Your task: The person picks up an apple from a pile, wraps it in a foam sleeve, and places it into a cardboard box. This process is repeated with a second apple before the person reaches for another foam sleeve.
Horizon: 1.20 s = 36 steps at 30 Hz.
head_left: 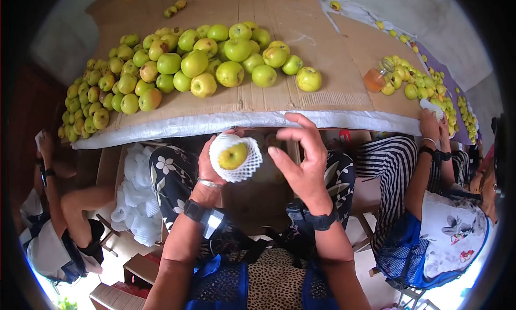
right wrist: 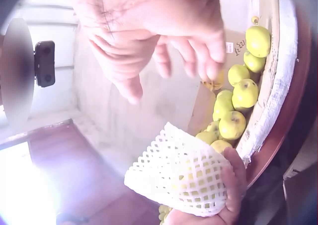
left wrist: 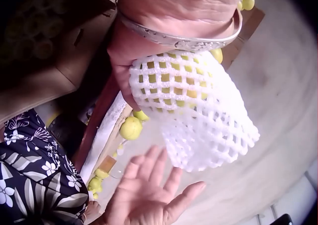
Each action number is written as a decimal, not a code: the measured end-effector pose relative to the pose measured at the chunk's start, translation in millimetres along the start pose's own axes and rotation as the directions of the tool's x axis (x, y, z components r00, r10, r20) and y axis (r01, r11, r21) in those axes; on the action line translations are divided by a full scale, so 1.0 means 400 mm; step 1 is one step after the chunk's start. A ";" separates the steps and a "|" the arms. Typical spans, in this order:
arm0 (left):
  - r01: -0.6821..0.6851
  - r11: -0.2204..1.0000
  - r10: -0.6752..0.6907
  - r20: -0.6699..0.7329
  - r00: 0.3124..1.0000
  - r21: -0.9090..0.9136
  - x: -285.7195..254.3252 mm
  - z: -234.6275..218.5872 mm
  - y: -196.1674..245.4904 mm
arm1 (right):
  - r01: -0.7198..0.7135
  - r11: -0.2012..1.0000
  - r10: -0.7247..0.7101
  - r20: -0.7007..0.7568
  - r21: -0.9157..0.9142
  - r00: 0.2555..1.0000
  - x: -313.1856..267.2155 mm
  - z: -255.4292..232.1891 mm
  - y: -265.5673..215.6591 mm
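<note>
A yellow-green apple (head_left: pixel 233 156) sits inside a white foam net (head_left: pixel 248 167), its top showing through the net's opening. The left hand (head_left: pixel 210 162) grips the netted apple from the side, fingers curled round it. To the right, the right hand (head_left: pixel 305 162) is raised apart from the net, fingers spread and slightly bent, holding nothing. In the left wrist view the net (left wrist: pixel 198 110) flares out past the apple, with the right hand (left wrist: pixel 151 190) palm up below it. The right wrist view has the right hand (right wrist: pixel 159 31) above the net (right wrist: pixel 184 175).
Many apples (head_left: pixel 193 64) are piled on the cardboard-covered table (head_left: pixel 355 68). White foam nets (head_left: pixel 137 197) lie in a box at the left. Below the hands is an open carton (head_left: pixel 252 202). People sit on both sides, one in striped trousers (head_left: pixel 395 162); a jar (head_left: pixel 374 80) stands at right.
</note>
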State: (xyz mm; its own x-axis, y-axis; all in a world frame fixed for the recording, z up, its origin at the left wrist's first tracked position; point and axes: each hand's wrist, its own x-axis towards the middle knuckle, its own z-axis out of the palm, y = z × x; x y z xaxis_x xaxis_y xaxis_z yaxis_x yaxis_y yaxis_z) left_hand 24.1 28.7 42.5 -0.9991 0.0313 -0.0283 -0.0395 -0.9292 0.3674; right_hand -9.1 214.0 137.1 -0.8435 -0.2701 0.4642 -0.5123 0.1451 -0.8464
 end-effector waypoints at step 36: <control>-0.093 0.993 0.075 -0.204 0.976 -0.079 0.000 -0.071 -0.032 | -0.416 0.894 0.361 0.282 0.167 0.889 -0.103 0.170 0.110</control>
State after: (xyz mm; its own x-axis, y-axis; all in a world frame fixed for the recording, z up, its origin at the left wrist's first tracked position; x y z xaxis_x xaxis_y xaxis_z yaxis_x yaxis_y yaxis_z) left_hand 25.1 30.3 11.3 -0.9751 -0.1142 -0.1901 0.0545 -0.9543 0.2938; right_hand 14.1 166.8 63.0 -0.8892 -0.4562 0.0335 -0.0799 0.0827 -0.9934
